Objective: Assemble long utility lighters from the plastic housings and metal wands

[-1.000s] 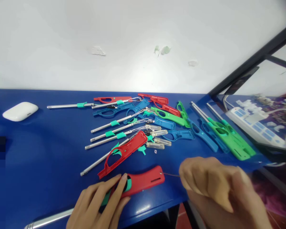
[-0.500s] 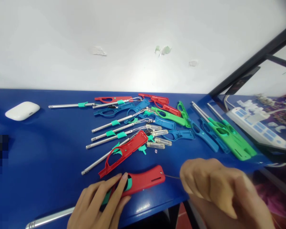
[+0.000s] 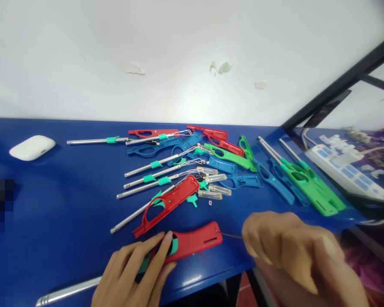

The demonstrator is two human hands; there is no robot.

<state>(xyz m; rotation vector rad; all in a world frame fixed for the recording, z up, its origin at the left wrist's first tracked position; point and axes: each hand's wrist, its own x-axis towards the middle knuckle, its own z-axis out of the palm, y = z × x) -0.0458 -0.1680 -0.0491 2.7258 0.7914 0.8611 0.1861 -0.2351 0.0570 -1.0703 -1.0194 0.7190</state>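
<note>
My left hand (image 3: 136, 273) lies at the table's near edge, its fingers wrapped over the trigger end of a red lighter body (image 3: 195, 241) with a green trigger and a long metal tube (image 3: 67, 292) running out to the lower left. My right hand (image 3: 291, 249) is closed in a pinch around a thin metal tool (image 3: 230, 235), whose tip points into the rear end of that red body. A red open half-shell (image 3: 168, 204) lies just behind it.
On the blue table (image 3: 67, 200) sits a heap of red, blue and green lighter shells, metal tubes and small clear tanks (image 3: 192, 166). A white earbud case (image 3: 32, 147) rests at far left. A white power strip (image 3: 342, 170) lies on the right.
</note>
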